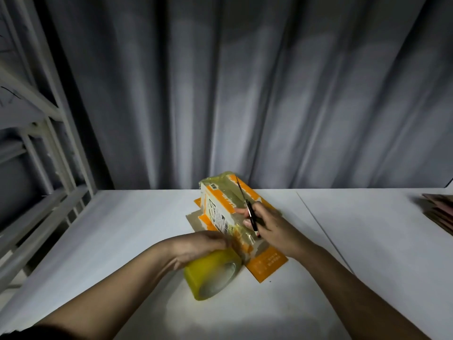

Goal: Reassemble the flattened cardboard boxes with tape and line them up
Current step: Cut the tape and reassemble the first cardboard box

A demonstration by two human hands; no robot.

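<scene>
An orange and white cardboard box (220, 204) stands on the white table (117, 229), with clear tape stretched along its top and down its near end. My left hand (196, 246) grips a big yellowish tape roll (213, 276) right at the box's near end. My right hand (269, 227) holds a pair of scissors (247, 207), whose blades point up and away over the box. An orange flap (267, 263) lies flat on the table under my right wrist.
A pile of flattened brown cardboard (438, 212) lies at the table's far right edge. Grey curtains (245, 94) hang behind the table. A white metal rack (36, 143) stands to the left. A seam (318, 222) runs across the tabletop.
</scene>
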